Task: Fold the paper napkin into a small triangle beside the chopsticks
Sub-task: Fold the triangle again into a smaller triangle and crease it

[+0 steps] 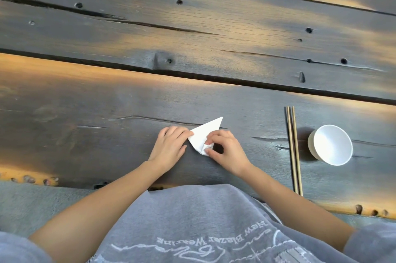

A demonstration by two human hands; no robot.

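A white paper napkin (204, 133) lies on the dark wooden table, folded into a narrow triangle whose tip points up and to the right. My left hand (171, 144) presses flat on its left corner with the fingertips. My right hand (225, 151) pinches the lower corner of the napkin between thumb and fingers, and that corner is lifted and crumpled. A pair of wooden chopsticks (294, 151) lies parallel, well to the right of the napkin, running from far to near.
A white bowl (331, 144) sits tilted just right of the chopsticks. The table (107, 112) is made of wide dark planks with gaps and knot holes. Its near edge runs just in front of my grey shirt.
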